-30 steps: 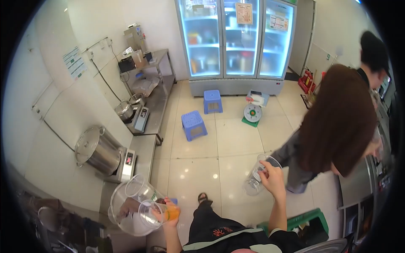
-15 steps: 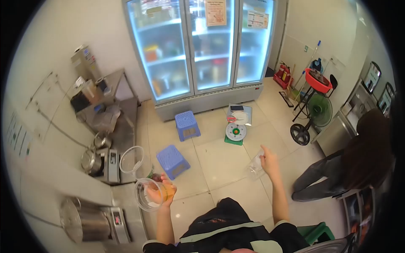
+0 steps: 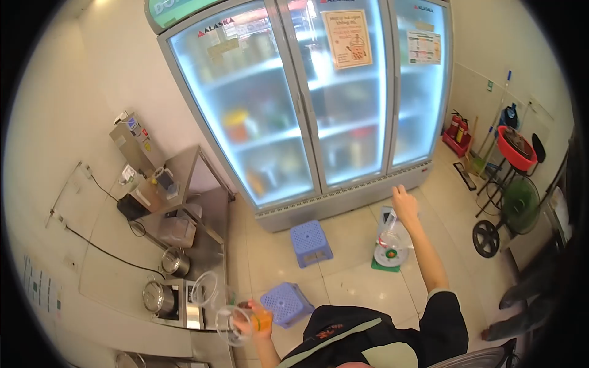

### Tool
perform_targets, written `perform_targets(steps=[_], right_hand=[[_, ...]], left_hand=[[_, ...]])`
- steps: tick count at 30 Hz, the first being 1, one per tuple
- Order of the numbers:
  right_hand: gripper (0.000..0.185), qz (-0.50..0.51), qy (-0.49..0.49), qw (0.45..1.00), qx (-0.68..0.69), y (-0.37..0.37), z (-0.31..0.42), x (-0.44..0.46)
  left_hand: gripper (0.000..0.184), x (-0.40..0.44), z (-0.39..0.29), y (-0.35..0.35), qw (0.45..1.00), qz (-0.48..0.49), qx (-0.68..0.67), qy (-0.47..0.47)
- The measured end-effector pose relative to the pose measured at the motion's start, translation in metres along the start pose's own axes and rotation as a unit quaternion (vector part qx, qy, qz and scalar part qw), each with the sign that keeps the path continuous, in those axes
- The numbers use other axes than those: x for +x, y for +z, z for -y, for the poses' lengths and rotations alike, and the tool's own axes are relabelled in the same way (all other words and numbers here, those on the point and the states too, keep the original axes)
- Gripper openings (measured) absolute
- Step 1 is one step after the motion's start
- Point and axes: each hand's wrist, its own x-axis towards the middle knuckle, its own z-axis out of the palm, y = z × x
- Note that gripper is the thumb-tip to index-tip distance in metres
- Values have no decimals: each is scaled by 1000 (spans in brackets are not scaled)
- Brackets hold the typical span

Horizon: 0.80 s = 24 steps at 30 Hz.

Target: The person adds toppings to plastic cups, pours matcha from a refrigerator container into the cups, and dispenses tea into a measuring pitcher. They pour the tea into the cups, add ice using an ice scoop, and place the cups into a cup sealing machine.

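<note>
My left hand [image 3: 261, 324] is low in the middle-left, its fingers curled round a cluster of clear plastic cups. One clear cup [image 3: 232, 326] has its round mouth towards the left, and another clear cup [image 3: 205, 288] sits just beyond. Something orange [image 3: 262, 319] shows at my fingers, possibly the contents of a cup. My right hand [image 3: 404, 205] is stretched forward, closed on the upper end of a clear plastic container [image 3: 391, 235] that hangs below it. Behind that container stands a green dial scale [image 3: 386, 266], partly covered.
Two blue plastic stools [image 3: 310, 241] stand on the tiled floor, before a three-door glass fridge [image 3: 251, 116]. Steel pots [image 3: 158, 297] and cookers line the left counter. A green fan [image 3: 520, 205] and a red basin [image 3: 516, 149] are on the right, near another person's legs [image 3: 527, 288].
My right hand has moved forward with the clear container, now over the scale. My left hand still holds the cups. The view has tilted up towards the fridge and turned left.
</note>
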Motion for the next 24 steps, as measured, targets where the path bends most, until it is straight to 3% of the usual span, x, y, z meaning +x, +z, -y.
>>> perform_targets(steps=[3,7,12,16,19,22,24], right_hand=[[21,-48,-127,990,-24,58,32,94],[17,-72,-124,989,-24,134,87,205],[32,-119,-125,983,-63,211,139,311],[38,-156,-102,978,-91,231,169,389],[33,-150,-89,976,-129,256,179,410],[25,-149,-127,976,-91,277,184,423],[21,-77,-83,992,-64,283,189,425]], left_hand=[[79,33,-14,-2,997,5,54,59],[68,117,-38,-25,992,-69,-34,97],[75,258,-60,-24,997,35,40,64],[71,359,-79,-2,998,38,17,36],[68,402,-80,24,997,60,49,15],[80,422,-85,16,995,88,-10,-39],[80,419,-85,9,996,74,-33,-24]])
